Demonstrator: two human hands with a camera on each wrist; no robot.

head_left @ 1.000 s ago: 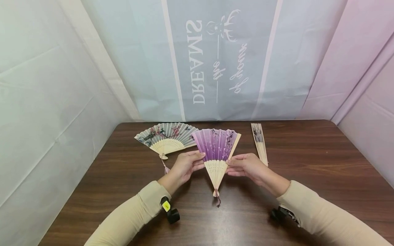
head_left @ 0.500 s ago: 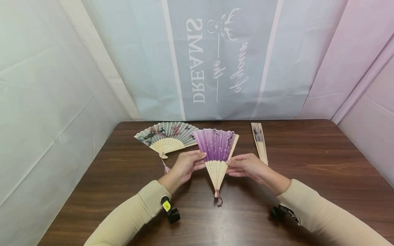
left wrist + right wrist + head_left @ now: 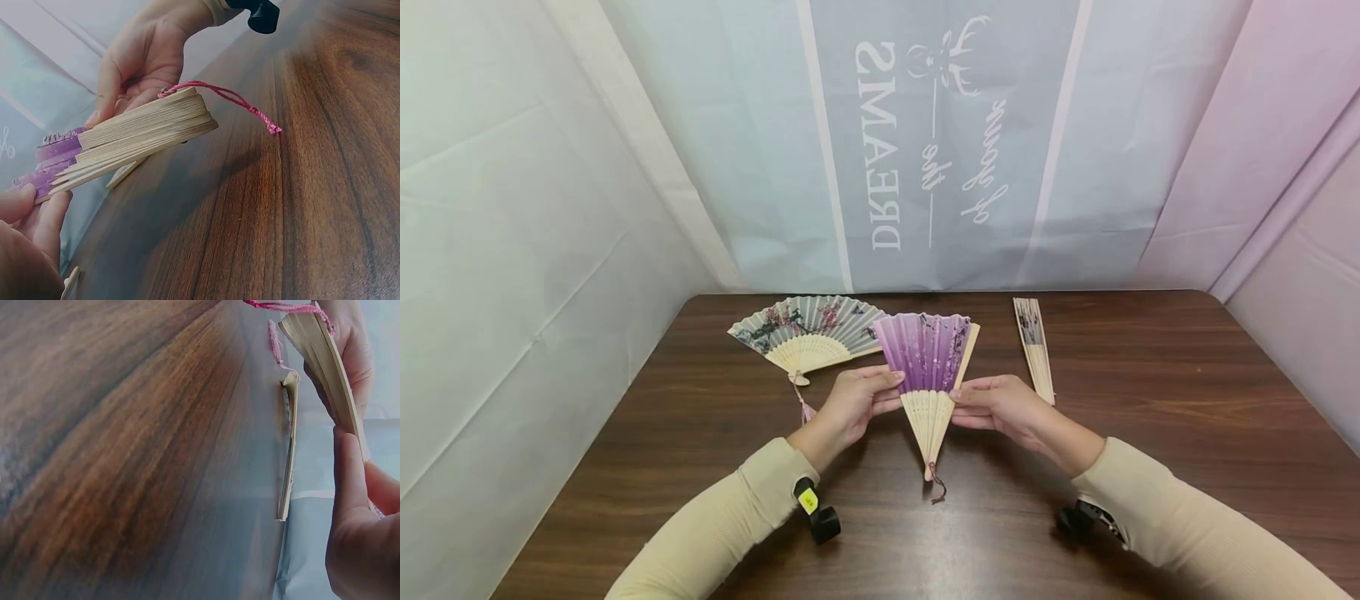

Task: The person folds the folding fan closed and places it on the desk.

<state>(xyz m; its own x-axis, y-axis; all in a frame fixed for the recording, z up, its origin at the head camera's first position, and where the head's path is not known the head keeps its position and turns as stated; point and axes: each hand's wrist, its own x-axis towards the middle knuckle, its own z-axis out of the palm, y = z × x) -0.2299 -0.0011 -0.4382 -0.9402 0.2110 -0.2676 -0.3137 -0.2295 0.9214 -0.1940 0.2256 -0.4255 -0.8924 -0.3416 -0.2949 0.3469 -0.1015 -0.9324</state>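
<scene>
A purple folding fan (image 3: 928,354) with pale wooden ribs is held partly spread above the table, its pivot end toward the person. My left hand (image 3: 857,404) pinches its left edge between thumb and fingers. On the opposite edge, my right hand (image 3: 1003,408) pinches the outer wooden rib. From the pivot dangles a pink cord (image 3: 234,97), plain in the left wrist view. The right wrist view shows the fan's ribs (image 3: 322,359) nearly edge-on, lifted off the tabletop.
A grey floral fan (image 3: 808,337) lies spread at the back left, its pink tassel (image 3: 805,408) trailing forward. Behind my right hand lies a folded fan (image 3: 1034,350). The brown wooden table (image 3: 1150,400) ends at a printed cloth backdrop (image 3: 955,167).
The purple fan has narrowed slightly, its right edge drawing inward to the left. Its cord has swung a little to the right. Both hands keep their hold.
</scene>
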